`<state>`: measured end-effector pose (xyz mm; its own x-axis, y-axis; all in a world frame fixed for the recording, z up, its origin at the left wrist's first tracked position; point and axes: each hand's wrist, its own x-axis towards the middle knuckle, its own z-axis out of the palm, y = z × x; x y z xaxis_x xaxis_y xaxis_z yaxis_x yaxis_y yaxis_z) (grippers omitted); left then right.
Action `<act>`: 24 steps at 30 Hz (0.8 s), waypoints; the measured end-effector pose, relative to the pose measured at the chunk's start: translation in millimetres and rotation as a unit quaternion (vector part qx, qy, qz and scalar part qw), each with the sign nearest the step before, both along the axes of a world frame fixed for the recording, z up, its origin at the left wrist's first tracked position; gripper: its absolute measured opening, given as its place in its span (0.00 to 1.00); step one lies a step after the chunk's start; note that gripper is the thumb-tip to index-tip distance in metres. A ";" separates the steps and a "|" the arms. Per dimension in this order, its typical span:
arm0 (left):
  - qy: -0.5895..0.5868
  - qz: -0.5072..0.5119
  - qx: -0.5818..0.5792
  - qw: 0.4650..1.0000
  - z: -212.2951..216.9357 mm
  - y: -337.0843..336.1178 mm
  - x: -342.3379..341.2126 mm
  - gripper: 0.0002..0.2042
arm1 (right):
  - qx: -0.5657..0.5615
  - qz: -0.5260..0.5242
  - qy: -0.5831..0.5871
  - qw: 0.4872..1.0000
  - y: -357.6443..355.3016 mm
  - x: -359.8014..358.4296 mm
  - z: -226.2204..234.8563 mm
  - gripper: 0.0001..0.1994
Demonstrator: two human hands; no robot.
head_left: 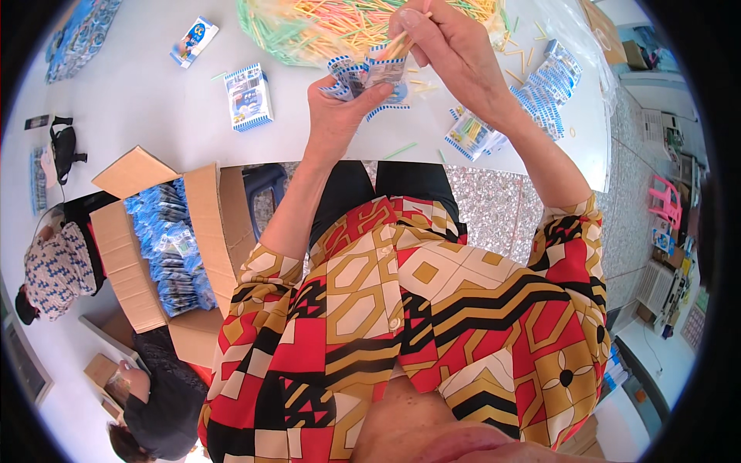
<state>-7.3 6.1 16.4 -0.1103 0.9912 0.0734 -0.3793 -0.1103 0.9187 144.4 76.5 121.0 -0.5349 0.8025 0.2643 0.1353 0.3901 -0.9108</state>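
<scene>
My left hand [338, 119] grips a blue-and-white packet [384, 74] above the near part of the white table, thumb pressed on its front. With fingers pinched, my right hand [455, 58] holds a small bunch of thin pastel sticks [398, 48], their lower ends at the packet's upper edge. How deep they sit inside is hidden. Just beyond both hands lies a heap of yellow, pink and green sticks [324, 17] in a clear plastic bag. Beneath my right forearm are a packet [471, 135] and overlapping blue-and-white packets [552, 89].
A small pile of packets [248, 98] and another packet [193, 41] lie to the left. An open cardboard box [131, 266] full of blue packets stands at the table's near left. Two people [62, 266] are farther left. Loose sticks [400, 150] lie near the table edge.
</scene>
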 end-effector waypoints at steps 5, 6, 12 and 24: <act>0.042 0.017 0.008 0.999 6.4 -0.5 4.3 0.09 | 0.101 0.005 -0.104 0.989 2.3 0.0 8.7 0.08; 0.042 0.016 0.007 0.999 7.0 -0.7 4.6 0.09 | 0.101 0.005 -0.104 0.989 2.5 -0.2 7.1 0.08; 0.060 0.008 0.004 0.998 4.4 -0.9 3.5 0.09 | 0.255 0.001 -0.092 0.963 3.8 -3.4 -8.1 0.09; 0.029 -0.004 -0.004 1.000 2.5 0.3 5.2 0.08 | 0.051 -0.004 0.004 0.999 5.9 -2.8 4.8 0.16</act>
